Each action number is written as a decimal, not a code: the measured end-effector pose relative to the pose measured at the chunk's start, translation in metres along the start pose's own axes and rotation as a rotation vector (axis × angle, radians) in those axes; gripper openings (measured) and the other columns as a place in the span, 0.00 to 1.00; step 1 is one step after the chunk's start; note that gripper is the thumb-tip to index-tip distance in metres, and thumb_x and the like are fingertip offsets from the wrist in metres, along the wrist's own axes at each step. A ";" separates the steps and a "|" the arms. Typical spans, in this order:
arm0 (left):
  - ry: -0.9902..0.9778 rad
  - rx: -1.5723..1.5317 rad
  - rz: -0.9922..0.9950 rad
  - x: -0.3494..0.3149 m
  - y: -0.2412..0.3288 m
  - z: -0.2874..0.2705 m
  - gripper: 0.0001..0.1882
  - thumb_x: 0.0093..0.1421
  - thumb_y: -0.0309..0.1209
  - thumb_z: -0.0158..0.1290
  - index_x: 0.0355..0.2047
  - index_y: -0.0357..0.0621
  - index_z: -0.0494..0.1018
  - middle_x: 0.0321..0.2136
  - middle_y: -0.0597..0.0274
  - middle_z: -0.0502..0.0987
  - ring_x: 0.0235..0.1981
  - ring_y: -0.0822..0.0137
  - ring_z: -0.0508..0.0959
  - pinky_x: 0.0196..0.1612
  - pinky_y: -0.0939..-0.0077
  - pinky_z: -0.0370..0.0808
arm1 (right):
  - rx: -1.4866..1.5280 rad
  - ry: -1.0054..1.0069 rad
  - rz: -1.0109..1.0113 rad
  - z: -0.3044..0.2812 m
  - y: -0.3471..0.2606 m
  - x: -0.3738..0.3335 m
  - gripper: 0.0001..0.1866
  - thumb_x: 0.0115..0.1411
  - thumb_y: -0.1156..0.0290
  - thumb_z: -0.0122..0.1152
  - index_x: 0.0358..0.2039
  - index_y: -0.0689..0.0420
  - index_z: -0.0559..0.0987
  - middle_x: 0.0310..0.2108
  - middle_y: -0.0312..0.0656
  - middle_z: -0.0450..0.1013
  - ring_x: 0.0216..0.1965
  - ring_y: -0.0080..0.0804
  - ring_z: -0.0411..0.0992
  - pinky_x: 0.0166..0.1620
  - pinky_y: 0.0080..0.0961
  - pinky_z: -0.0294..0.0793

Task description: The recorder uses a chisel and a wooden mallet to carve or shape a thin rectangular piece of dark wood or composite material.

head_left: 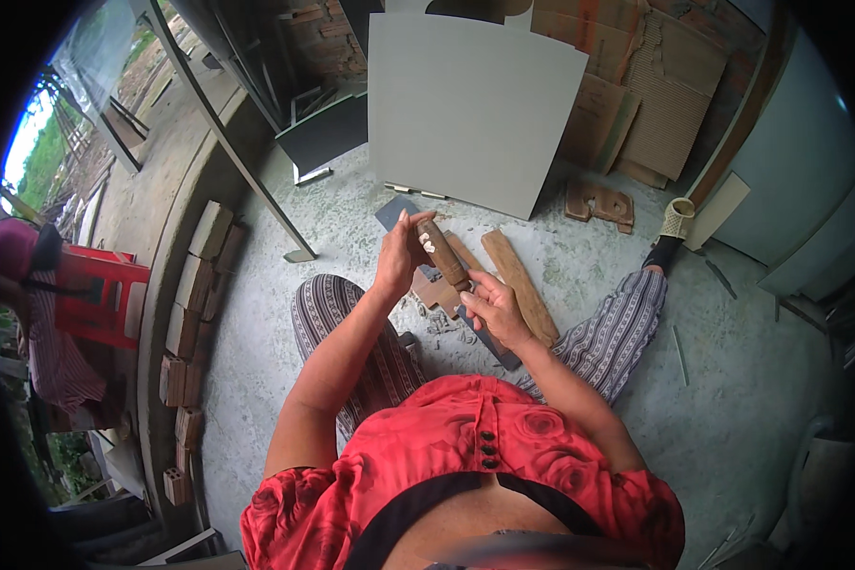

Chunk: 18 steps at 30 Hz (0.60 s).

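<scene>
A brown, rounded wooden piece (pixel 441 255) with white patches and a narrow neck at its near end is held slantwise above the floor in front of me. My left hand (pixel 401 255) is closed about its far left side, the fingertips partly hidden. At the narrow near end, my right hand (pixel 496 311) grips it between thumb and fingers. Beneath my right hand lies a dark grey flat bar (pixel 497 350). Just beyond it on the floor is a long wooden board (pixel 518 280). Small wood pieces (pixel 434 293) and grey scraps (pixel 446 321) lie under my hands.
A large pale panel (pixel 475 104) leans ahead, with cardboard sheets (pixel 670 95) to its right. A brown wooden block with cut-outs (pixel 599 206) lies on the floor. A metal post (pixel 233 138) and a row of bricks (pixel 195 285) stand left; a red plastic chair (pixel 95 294) is beyond.
</scene>
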<state>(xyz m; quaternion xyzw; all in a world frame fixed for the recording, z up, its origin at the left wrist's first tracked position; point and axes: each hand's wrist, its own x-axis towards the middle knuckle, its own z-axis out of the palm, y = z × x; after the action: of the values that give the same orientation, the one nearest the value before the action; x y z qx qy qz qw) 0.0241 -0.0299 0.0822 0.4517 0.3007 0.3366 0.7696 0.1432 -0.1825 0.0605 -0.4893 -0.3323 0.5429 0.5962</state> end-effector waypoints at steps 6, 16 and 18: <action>-0.185 0.100 -0.276 -0.011 -0.009 -0.001 0.25 0.57 0.48 0.49 0.45 0.40 0.68 0.31 0.61 0.73 0.29 0.67 0.75 0.28 0.73 0.74 | -0.055 -0.015 0.045 -0.008 -0.005 -0.005 0.26 0.56 0.71 0.56 0.53 0.68 0.63 0.20 0.33 0.66 0.16 0.14 0.62 0.19 0.11 0.63; 0.068 0.466 0.060 0.041 0.009 -0.028 0.10 0.48 0.27 0.54 0.31 0.39 0.71 0.23 0.62 0.76 0.23 0.71 0.76 0.27 0.77 0.75 | -0.768 0.451 0.102 -0.113 0.075 0.040 0.28 0.48 0.64 0.65 0.49 0.60 0.70 0.37 0.43 0.69 0.37 0.29 0.71 0.41 0.21 0.70; 0.143 0.600 0.201 0.042 -0.006 -0.036 0.11 0.42 0.21 0.55 0.29 0.35 0.68 0.21 0.63 0.74 0.21 0.72 0.75 0.28 0.79 0.73 | -0.912 0.558 0.281 -0.133 0.089 0.032 0.32 0.46 0.62 0.65 0.52 0.57 0.67 0.43 0.45 0.66 0.43 0.34 0.68 0.46 0.27 0.68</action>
<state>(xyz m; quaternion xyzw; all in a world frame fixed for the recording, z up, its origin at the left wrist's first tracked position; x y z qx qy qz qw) 0.0231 0.0192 0.0556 0.6611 0.3938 0.3380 0.5418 0.2438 -0.1875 -0.0680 -0.8630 -0.2946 0.2679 0.3109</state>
